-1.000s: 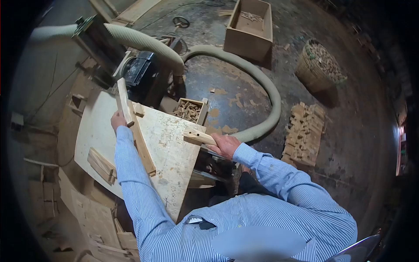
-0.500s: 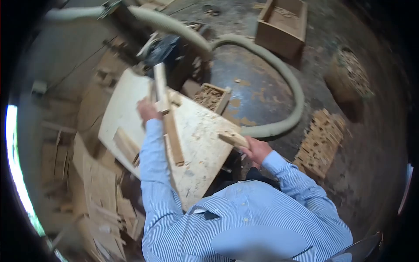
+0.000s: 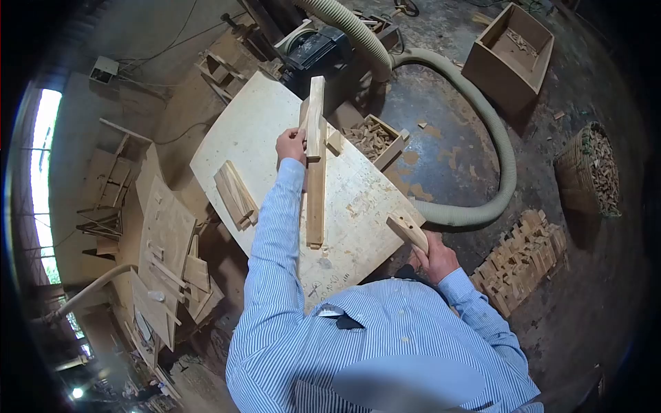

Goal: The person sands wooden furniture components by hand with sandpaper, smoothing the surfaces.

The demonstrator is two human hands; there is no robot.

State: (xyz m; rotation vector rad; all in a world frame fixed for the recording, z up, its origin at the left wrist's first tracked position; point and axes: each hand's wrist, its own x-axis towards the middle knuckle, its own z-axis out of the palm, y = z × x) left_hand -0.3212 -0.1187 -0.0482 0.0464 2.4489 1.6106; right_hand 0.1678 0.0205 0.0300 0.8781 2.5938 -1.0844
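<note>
My left hand (image 3: 291, 146) is closed on the side of a pale wooden piece (image 3: 315, 113) that lies over a long wooden bar (image 3: 315, 206) on the white board (image 3: 344, 234). A small wood block (image 3: 334, 142) touches the bar's right side. At the board's right corner, my right hand (image 3: 438, 260) grips a short wooden piece (image 3: 407, 233) with dark holes in it. Two narrow wood pieces (image 3: 235, 193) lie side by side on the board's left part.
A small box of wood scraps (image 3: 399, 146) stands behind the board, near a black motor (image 3: 320, 54). A ribbed hose (image 3: 501, 144) curves over the floor. At right are a large wooden box (image 3: 482, 55), a basket (image 3: 571, 172) and stacked blocks (image 3: 520, 265).
The camera view has turned, so the whole scene sits farther right. My left hand stays at the wooden piece on the bar, and my right hand still holds its short piece.
</note>
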